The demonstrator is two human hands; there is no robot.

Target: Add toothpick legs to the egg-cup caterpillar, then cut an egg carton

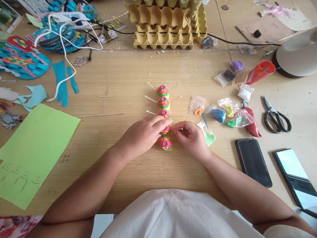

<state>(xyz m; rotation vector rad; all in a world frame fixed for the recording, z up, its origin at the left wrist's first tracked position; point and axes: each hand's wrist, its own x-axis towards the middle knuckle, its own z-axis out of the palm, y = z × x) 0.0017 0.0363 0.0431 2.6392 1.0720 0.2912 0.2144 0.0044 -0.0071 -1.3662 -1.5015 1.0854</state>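
Note:
A strip of egg-carton cups [163, 103], coated in red clay with green rims and small faces, lies in a line across the middle of the table. Thin sticks with pale green balls on their ends jut out from both sides of its farther cups. Bent over the strip from the left, my left hand [146, 132] steadies one of the nearer cups, covering part of it. Between thumb and forefinger, my right hand [192, 138] pinches a toothpick [178, 129] with a pale green ball, against that cup's right side. The nearest cup has no sticks in it.
Clay packets [218, 114], scissors [276, 117] and two phones [254, 162] lie at right, near a red cup [262, 71] of sticks. Egg cartons [163, 36] are stacked at the back. Green paper [42, 145] and a white cable [64, 49] occupy the left.

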